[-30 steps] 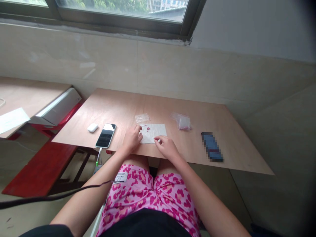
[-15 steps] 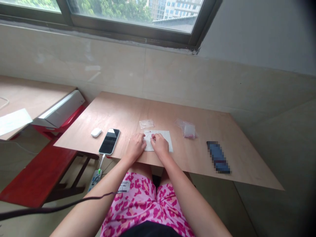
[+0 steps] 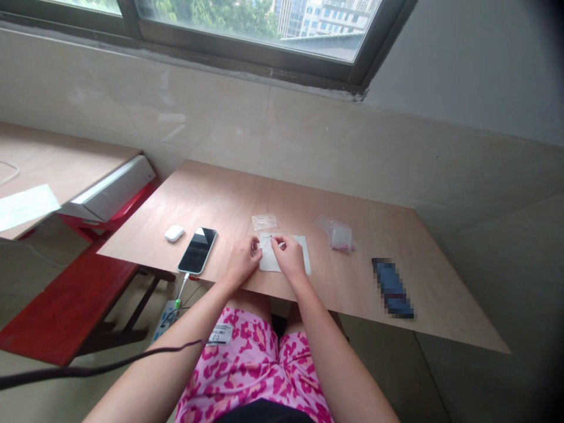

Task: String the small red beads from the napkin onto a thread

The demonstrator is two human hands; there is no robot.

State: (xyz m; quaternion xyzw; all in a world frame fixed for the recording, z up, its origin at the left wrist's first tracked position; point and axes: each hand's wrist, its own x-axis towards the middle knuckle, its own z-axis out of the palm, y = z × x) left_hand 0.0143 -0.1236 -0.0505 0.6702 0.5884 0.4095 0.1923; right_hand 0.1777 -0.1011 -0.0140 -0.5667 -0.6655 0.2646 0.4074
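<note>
The person is wearing pink shorts covered in a blotchy magenta leopard pattern, and a small white label with dark print too tiny to read is sitting near the waist. A black top is showing as a dark edge above the shorts. Bare arms are leading to the left hand and the right hand, while a thin black cable is running across the left forearm.

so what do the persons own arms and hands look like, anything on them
Both the left hand and right hand are bare, without gloves, and no sleeves show on the forearms. A thin black cable crosses in front of the left forearm. Below them are pink leopard-print shorts.
</note>
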